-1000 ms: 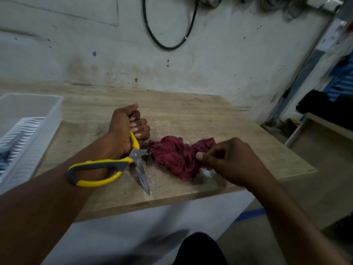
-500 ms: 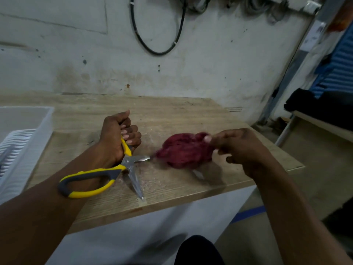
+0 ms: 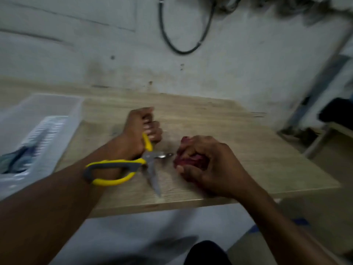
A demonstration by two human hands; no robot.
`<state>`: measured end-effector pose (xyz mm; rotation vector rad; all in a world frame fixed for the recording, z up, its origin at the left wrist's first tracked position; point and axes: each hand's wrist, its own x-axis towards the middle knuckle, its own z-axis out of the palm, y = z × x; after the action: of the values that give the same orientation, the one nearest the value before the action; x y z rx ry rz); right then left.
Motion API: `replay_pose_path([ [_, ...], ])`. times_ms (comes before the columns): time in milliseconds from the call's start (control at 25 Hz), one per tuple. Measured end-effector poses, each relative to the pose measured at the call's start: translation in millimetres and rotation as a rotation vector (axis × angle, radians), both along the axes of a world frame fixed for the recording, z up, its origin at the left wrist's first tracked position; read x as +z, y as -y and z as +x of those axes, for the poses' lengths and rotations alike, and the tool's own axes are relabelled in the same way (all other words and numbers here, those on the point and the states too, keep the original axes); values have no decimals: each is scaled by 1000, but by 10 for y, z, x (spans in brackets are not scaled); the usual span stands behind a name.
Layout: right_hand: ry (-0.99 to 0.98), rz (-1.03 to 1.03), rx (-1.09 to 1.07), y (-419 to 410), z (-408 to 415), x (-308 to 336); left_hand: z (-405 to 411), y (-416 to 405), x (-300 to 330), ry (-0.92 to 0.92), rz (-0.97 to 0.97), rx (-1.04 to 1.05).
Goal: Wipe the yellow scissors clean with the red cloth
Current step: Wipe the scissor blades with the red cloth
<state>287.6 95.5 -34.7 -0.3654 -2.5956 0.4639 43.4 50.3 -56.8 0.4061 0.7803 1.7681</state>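
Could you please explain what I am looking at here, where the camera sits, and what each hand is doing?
There is no machine here: a person works with two bare hands, and the single picture comes from a wide-angle camera worn on their head, looking forward and down. That is why both forearms reach in from the bottom edge. The left hand grips one handle of the yellow scissors, which are spread wide open with one blade pointing toward the viewer and the other toward the cloth. The right hand is curled round the bunched red cloth, just right of the blades; blur hides whether they touch. Both are over a wooden table. At the left stands a white plastic basket. A black cable hangs on the wall behind.
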Motion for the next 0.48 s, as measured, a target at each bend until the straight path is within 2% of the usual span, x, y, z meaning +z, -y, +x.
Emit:
replay_pose_path([
  [80, 56, -5, 130, 88, -120, -146, -40, 37, -22, -4, 8, 34],
  [160, 50, -105, 142, 108, -116, -181, -85, 40, -43, -1, 2, 23],
  [280, 14, -138, 44, 168, -62, -176, -137, 32, -74, 16, -1, -7],
  [480, -12, 44, -110, 395, -159, -221, -112, 30, -70, 8, -3, -6],
])
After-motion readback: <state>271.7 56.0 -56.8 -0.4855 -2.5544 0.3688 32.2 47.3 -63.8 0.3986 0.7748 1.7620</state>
